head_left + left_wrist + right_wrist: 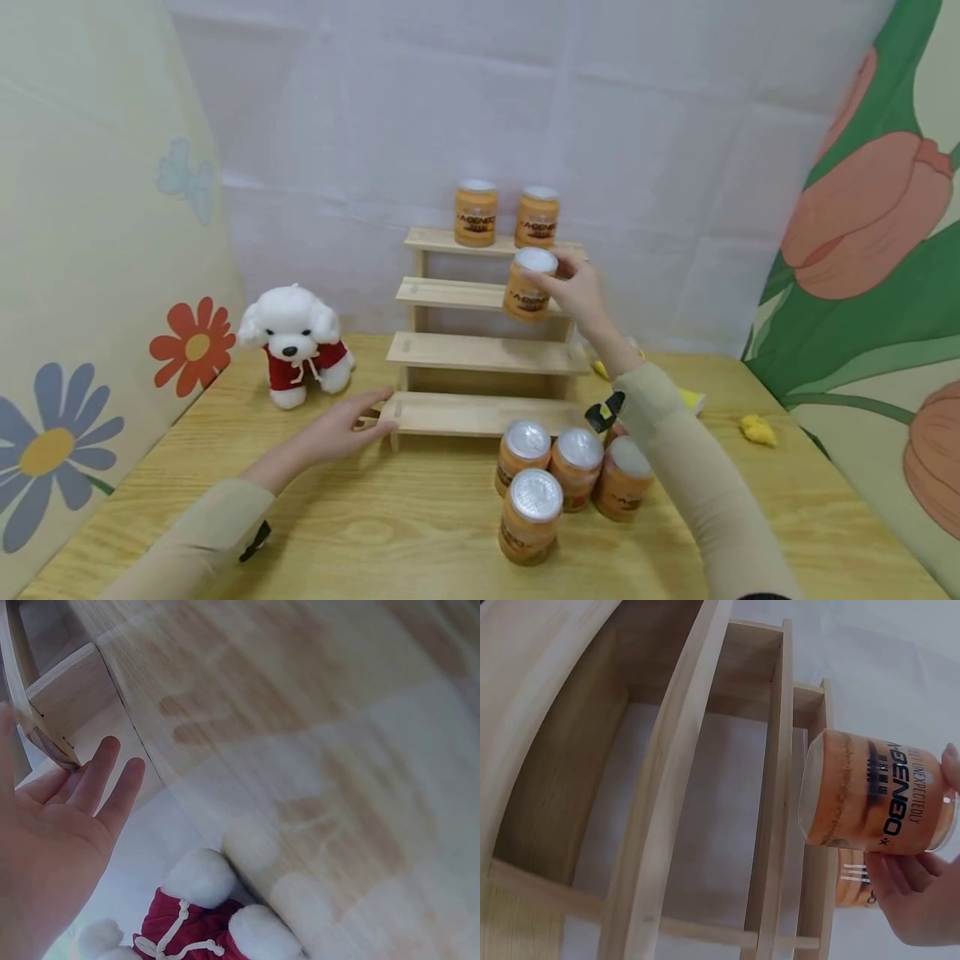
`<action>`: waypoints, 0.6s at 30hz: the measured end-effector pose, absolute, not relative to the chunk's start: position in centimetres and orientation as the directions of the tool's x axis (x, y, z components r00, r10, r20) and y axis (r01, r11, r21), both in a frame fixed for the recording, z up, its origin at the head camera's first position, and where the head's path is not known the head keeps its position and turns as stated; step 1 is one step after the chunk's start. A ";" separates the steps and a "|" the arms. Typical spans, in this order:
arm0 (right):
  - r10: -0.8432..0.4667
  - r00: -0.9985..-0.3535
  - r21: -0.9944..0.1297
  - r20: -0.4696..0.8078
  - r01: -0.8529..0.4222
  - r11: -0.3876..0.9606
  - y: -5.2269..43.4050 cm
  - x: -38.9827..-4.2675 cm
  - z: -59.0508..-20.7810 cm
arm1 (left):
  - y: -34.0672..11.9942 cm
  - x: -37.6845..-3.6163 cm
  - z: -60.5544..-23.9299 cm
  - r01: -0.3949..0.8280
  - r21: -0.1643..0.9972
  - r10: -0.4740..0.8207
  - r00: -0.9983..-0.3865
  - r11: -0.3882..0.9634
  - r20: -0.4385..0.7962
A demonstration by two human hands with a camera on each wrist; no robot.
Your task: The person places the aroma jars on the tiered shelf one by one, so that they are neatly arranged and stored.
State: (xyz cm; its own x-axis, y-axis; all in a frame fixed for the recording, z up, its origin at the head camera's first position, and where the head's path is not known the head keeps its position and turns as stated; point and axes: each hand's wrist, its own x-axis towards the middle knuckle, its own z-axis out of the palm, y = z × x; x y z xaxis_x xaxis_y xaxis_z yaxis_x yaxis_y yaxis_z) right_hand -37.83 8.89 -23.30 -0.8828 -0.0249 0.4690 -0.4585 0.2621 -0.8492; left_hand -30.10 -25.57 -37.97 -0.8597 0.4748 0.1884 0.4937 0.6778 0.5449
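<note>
My right hand grips an orange can with a silver lid and holds it in the air in front of the upper steps of a wooden stepped shelf. The right wrist view shows the same can in my fingers, close to the shelf's slats. Two like cans stand on the top step. My left hand lies flat and open on the table, its fingertips against the left end of the lowest step. Several more cans stand grouped on the table before the shelf.
A white plush dog in a red shirt sits left of the shelf, also seen in the left wrist view as the plush dog. Yellow bits lie at the right of the wooden table. Flower-printed panels wall both sides, a white cloth the back.
</note>
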 end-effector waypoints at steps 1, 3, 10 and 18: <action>-0.027 -0.879 -0.846 0.476 -0.467 0.258 8.5 -38.1 -23.2 | -25.6 -30.1 -38.0 0.494 0.543 0.473 -0.860 0.679 0.190; -0.040 -0.874 -0.844 0.484 -0.478 0.242 7.7 -38.5 -23.1 | -25.5 -30.0 -38.0 0.499 0.535 0.473 -0.858 0.682 0.198; -0.062 -0.889 -0.844 0.454 -0.451 0.291 6.2 -39.6 -23.2 | -24.9 -30.0 -38.3 0.516 0.522 0.478 -0.851 0.680 0.218; -0.089 -0.910 -0.849 0.405 -0.411 0.332 5.2 -40.5 -23.2 | -25.1 -29.9 -38.1 0.513 0.528 0.478 -0.852 0.676 0.216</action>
